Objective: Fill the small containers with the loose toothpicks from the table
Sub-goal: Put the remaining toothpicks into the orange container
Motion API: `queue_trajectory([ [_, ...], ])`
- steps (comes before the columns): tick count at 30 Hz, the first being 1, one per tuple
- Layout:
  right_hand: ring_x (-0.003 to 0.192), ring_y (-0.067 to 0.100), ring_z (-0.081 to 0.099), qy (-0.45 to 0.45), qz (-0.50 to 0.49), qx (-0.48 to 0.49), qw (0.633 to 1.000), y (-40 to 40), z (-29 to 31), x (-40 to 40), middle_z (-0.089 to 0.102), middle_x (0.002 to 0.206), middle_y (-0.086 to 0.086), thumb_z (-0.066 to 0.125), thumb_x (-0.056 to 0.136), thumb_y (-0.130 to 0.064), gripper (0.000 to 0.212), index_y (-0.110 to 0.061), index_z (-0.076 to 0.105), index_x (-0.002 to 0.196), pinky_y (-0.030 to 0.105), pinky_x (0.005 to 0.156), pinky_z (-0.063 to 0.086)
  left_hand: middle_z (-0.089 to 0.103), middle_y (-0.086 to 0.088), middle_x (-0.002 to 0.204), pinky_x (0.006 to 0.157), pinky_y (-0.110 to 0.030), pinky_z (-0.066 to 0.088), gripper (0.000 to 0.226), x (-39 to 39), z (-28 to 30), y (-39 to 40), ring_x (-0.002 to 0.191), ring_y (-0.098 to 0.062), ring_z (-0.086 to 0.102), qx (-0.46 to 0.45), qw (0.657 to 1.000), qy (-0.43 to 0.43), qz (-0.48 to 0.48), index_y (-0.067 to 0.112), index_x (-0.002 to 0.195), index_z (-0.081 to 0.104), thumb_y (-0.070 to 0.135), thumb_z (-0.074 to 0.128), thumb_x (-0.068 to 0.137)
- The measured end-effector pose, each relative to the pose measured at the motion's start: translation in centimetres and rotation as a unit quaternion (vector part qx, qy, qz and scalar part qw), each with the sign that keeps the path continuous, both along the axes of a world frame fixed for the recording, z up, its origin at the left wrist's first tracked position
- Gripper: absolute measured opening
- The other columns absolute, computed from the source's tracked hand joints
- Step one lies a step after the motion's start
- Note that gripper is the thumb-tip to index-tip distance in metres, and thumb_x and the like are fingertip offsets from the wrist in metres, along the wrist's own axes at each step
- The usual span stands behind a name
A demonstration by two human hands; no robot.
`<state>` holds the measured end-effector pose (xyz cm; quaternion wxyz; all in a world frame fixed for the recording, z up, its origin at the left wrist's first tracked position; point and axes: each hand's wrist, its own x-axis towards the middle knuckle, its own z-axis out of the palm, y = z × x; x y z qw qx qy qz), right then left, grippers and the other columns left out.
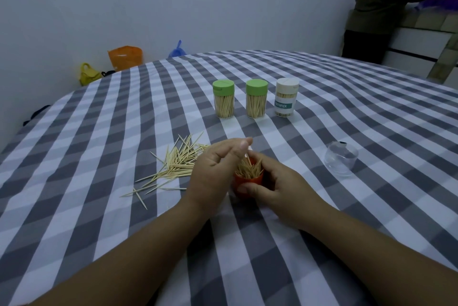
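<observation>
Checked grey-and-white cloth [247,243] over a round table, plain wall behind. Nearest, right hand [275,181] wrapped round an orange container [247,183], steadying it upright. Directly above its mouth, left hand [218,164] pinching a toothpick [247,155], apparently feeding it in. Left of that grip, loose toothpicks [177,163] within reach. Right, a clear cover [341,159]. Beyond, three capped jars [255,98], full.

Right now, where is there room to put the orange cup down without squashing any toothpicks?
Bare cloth lies between the orange cup and the clear lid, and in front of the three filled jars. It is crowded to the left, where the loose toothpicks lie by the left hand.
</observation>
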<state>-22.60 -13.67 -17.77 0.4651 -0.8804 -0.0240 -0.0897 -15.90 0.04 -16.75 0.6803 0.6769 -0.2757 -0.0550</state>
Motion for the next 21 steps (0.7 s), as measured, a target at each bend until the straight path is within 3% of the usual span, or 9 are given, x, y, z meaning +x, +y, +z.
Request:
queue_trajectory([
  [2, 0.115, 0.005, 0.053, 0.007, 0.002, 0.001, 1.000, 0.0, 0.0, 0.0, 0.055, 0.127, -0.011, 0.066, 0.083, -0.036, 0.068, -0.028, 0.036, 0.143, 0.024, 0.099, 0.046, 0.070, 0.012, 0.104, 0.079, -0.010, 0.047, 0.024, -0.1, 0.5, 0.4, 0.103, 0.006, 0.060, -0.008, 0.999, 0.006, -0.035, 0.028, 0.103, 0.069, 0.041, 0.060, 0.085],
  [5, 0.111, 0.004, 0.055, -0.001, 0.009, -0.009, 1.000, 0.0, 0.1, 0.0, 0.059, 0.122, -0.012, 0.064, 0.083, -0.041, 0.058, -0.029, 0.044, 0.136, 0.024, 0.093, 0.048, 0.059, 0.009, 0.129, 0.095, -0.013, 0.040, 0.049, 0.5, 0.2, 1.0, 0.123, 0.005, 0.047, 0.101, 0.992, -0.074, -0.033, 0.044, 0.113, 0.062, 0.059, 0.065, 0.067],
  [7, 0.105, 0.003, 0.059, -0.008, 0.012, 0.003, 1.000, -0.1, 0.1, 0.0, 0.063, 0.114, -0.012, 0.064, 0.086, -0.033, 0.044, -0.031, 0.050, 0.128, 0.026, 0.089, 0.051, 0.054, 0.008, 0.134, 0.099, -0.010, 0.031, 0.051, 0.5, -0.3, 0.8, 0.128, 0.007, 0.039, 0.169, 0.976, -0.134, 0.001, 0.055, 0.112, 0.057, 0.062, 0.067, 0.063],
  [11, 0.101, 0.003, 0.060, -0.012, 0.010, 0.018, 1.000, -0.2, 0.1, 0.0, 0.064, 0.106, -0.013, 0.068, 0.084, -0.028, 0.036, -0.035, 0.054, 0.117, 0.026, 0.088, 0.051, 0.059, -0.001, 0.130, 0.103, -0.023, 0.038, 0.034, 0.3, -0.6, 0.0, 0.125, -0.001, 0.047, 0.142, 0.974, -0.165, 0.065, 0.048, 0.110, 0.058, 0.034, 0.070, 0.082],
  [16, 0.108, 0.006, 0.058, -0.003, 0.004, 0.017, 1.000, -0.3, -0.2, 0.2, 0.062, 0.114, -0.011, 0.069, 0.083, -0.032, 0.053, -0.035, 0.047, 0.131, 0.032, 0.094, 0.050, 0.068, 0.009, 0.111, 0.096, -0.015, 0.041, 0.035, 0.5, -1.0, 0.0, 0.114, 0.003, 0.054, 0.091, 0.975, -0.192, 0.062, 0.045, 0.108, 0.061, 0.024, 0.067, 0.081],
  [19, 0.104, 0.006, 0.059, -0.009, 0.002, 0.024, 1.000, -0.3, -0.2, 0.1, 0.063, 0.110, -0.012, 0.070, 0.082, -0.031, 0.051, -0.032, 0.050, 0.129, 0.034, 0.093, 0.051, 0.065, 0.020, 0.107, 0.098, -0.023, 0.043, 0.025, 0.6, -0.9, 0.1, 0.115, 0.002, 0.054, 0.092, 0.973, -0.198, 0.073, 0.040, 0.108, 0.065, 0.036, 0.065, 0.083],
  [21, 0.107, 0.005, 0.058, -0.007, 0.001, 0.025, 1.000, -0.3, -0.1, 0.1, 0.062, 0.114, -0.013, 0.071, 0.080, -0.034, 0.055, -0.032, 0.049, 0.131, 0.034, 0.094, 0.050, 0.064, 0.024, 0.107, 0.099, -0.020, 0.041, 0.031, 0.7, -0.8, 0.2, 0.116, 0.002, 0.053, 0.105, 0.967, -0.220, 0.074, 0.034, 0.109, 0.067, 0.048, 0.053, 0.086],
])
